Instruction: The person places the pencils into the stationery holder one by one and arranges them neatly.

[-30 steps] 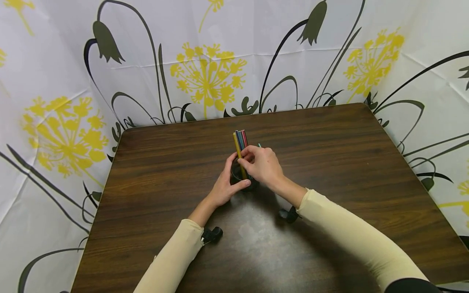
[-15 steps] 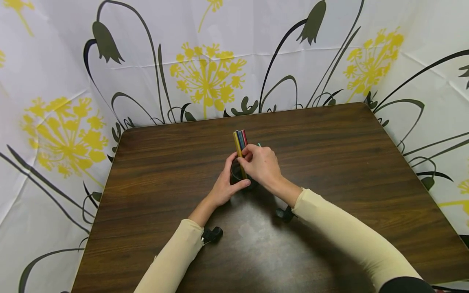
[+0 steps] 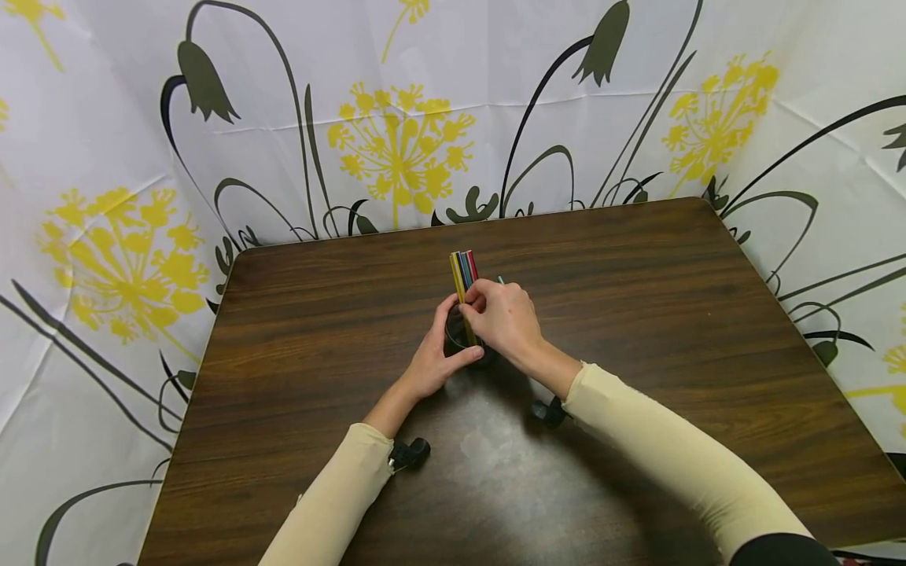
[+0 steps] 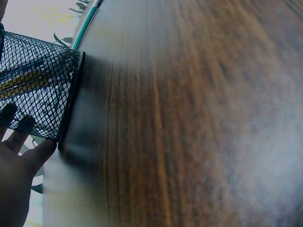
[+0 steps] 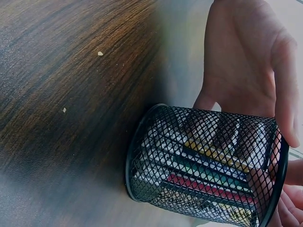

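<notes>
A black wire-mesh pencil cup (image 5: 129, 170) stands upright on the table. My left hand (image 3: 430, 360) holds it from the left, thumb at the near side and fingers curving round the far side. A bundle of colored pencils (image 3: 463, 271), with yellow, blue and red among them, stands partly inside the cup. My right hand (image 3: 508, 316) pinches this bundle just above the rim. Through the mesh, in the right wrist view, the pencils' lower parts show above the cup's base. A teal pencil (image 4: 85, 24) lies on the table behind the cup, mostly hidden in the head view.
The wood-grain table (image 3: 318, 314) spreads out on all sides of the cup. A white curtain (image 3: 439, 47) with yellow and dark green flowers hangs along its far edge and sides. Small pale crumbs (image 5: 100, 54) dot the tabletop.
My right wrist and forearm have shifted slightly left, mostly in the first half second. The pencil bundle, the cup and my left hand look almost unmoved.
</notes>
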Tool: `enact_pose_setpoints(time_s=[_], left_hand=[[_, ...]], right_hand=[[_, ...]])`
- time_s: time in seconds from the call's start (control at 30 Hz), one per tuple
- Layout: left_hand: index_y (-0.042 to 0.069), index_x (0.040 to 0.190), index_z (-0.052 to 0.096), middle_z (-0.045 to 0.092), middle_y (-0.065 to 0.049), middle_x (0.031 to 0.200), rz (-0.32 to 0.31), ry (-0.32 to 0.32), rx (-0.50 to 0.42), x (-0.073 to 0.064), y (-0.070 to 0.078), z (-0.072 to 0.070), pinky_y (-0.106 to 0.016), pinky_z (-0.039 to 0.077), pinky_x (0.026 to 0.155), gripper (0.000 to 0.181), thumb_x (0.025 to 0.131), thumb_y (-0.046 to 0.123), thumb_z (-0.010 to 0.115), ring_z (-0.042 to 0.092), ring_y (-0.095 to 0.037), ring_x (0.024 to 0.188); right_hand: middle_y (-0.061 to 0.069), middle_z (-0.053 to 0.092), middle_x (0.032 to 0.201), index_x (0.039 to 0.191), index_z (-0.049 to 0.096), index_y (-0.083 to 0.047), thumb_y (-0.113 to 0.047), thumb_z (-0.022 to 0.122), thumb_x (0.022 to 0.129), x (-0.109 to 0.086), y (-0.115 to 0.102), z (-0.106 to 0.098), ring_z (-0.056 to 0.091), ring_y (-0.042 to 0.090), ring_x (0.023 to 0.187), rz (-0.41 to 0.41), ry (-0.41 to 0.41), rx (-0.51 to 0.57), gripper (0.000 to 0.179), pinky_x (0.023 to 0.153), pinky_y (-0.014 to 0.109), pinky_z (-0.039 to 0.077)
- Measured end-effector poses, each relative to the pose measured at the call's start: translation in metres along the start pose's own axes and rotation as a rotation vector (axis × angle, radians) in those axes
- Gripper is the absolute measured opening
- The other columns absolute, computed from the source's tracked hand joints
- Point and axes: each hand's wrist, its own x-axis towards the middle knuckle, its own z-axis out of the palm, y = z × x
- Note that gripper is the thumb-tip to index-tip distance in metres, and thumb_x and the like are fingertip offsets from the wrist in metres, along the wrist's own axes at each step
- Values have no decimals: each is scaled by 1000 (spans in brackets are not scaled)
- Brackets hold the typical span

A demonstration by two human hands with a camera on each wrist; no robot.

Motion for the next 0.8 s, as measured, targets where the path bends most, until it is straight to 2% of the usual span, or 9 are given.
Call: enact_pose_setpoints(time_s=[0.17,0.3,0.4,0.47,0.53,0.63,0.73,0.8], left_hand=[[9,154,12,40,-18,147,0,2,0,0,1,0,-57,33,106,83,91,8,66,46,-37,127],[8,154,11,38,-22,147,7,-2,-21,0,1,1,-60,32,105,83,91,6,65,44,-40,127],[8,154,12,35,-22,148,25,3,-25,1,0,1,-61,28,108,83,91,6,65,39,-39,132],[7,154,14,35,-20,149,35,12,-10,1,1,1,-60,25,109,83,90,7,65,36,-36,135],[7,154,14,35,-19,150,41,20,8,1,1,1,-60,22,110,83,89,8,66,34,-34,136],[6,154,15,36,-19,150,42,28,27,1,1,0,-61,21,110,83,89,8,66,33,-33,137],[7,155,15,36,-19,150,38,29,33,1,0,1,-61,21,111,84,89,9,66,33,-33,137],[7,155,15,36,-19,149,34,30,31,1,0,1,-60,22,110,84,89,10,67,35,-34,136]], right_hand=[[-4,68,71,84,69,-11,-18,78,85,0,0,-4,61,5,59,13,-41,33,11,54,25,49],[-4,67,70,85,70,-11,-19,75,88,3,1,-16,62,7,56,62,-65,179,10,52,25,51],[0,66,66,86,69,-10,-20,72,90,9,9,-29,64,15,51,117,-24,310,11,47,28,50],[2,65,63,87,69,-10,-22,71,91,14,17,-37,64,21,50,157,16,355,13,44,30,49],[2,64,60,87,69,-11,-25,71,91,17,30,-43,65,24,50,196,50,337,15,43,30,46],[0,64,61,86,70,-12,-27,70,91,18,51,-46,65,22,52,271,38,249,17,44,29,45],[-2,66,65,88,71,-13,-29,69,91,15,71,-42,64,18,55,341,-44,139,17,52,30,46],[-2,68,70,90,71,-13,-29,70,90,11,85,-36,64,15,56,359,-116,95,16,55,31,46]])
